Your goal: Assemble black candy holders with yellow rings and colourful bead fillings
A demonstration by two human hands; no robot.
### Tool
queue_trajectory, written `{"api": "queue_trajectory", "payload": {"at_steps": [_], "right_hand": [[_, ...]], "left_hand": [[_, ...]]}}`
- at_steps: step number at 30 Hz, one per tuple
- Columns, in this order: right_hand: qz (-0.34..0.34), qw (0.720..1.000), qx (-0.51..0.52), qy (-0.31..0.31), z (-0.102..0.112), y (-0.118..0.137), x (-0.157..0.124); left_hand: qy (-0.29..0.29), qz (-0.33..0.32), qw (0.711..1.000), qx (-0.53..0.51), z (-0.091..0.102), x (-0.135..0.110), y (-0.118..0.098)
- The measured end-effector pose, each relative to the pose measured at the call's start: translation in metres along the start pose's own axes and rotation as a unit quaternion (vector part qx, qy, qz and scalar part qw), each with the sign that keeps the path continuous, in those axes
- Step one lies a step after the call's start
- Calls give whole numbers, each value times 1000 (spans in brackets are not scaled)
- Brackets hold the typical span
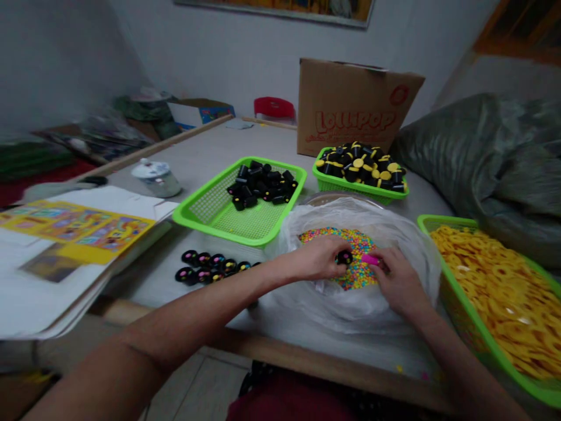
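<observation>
My left hand (325, 257) is closed round a small black plastic container (344, 257), its open end turned to the right with a pink spot visible inside. In my right hand (397, 278) is a small bright pink piece (370, 259), possibly a scoop, pinched between thumb and fingers close to the container. Both hands are over a heap of tiny multicoloured candy beads (357, 282) in a white plastic bag (416, 263) that lines a round bowl. Several black containers (204, 275) stand in rows left of the bag, partly behind my left forearm.
A green basket (210, 225) holds loose black containers. Behind the bag, another green basket (350, 188) holds black containers with yellow lids. Yellow rings (499, 292) fill a basket at right. A cardboard box (355, 111), a lidded cup (156, 177) and printed sheets (79, 228) also stand around.
</observation>
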State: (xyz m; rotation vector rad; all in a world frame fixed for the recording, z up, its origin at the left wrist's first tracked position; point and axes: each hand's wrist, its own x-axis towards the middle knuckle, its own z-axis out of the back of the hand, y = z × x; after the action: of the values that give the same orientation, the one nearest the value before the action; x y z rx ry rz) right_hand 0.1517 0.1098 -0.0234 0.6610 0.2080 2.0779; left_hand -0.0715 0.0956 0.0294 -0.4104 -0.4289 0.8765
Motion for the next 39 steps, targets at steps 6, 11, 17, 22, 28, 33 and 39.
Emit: {"api": "queue_trajectory", "payload": {"at_steps": [6,11,17,22,28,33,39], "right_hand": [[-65,994,-19,88,-9,-15,-1],[-67,991,-14,117,-7,-9,2],[-71,988,-41,132,-2,-4,2],[-77,989,-38,117,-8,-9,0],[-89,990,7,111,-23,-19,-5],[-64,989,7,136,-34,-26,-5],[11,980,-78,184,-3,1,13]], "left_hand": [[-149,142,979,11,83,-101,-31],[-163,290,942,49,64,-196,-36],[-220,328,918,43,-15,-226,-6],[-240,319,916,45,-25,-225,0],[-283,294,907,106,20,-221,-5],[-268,308,892,193,79,-175,52],[-115,442,857,238,125,-98,165]]}}
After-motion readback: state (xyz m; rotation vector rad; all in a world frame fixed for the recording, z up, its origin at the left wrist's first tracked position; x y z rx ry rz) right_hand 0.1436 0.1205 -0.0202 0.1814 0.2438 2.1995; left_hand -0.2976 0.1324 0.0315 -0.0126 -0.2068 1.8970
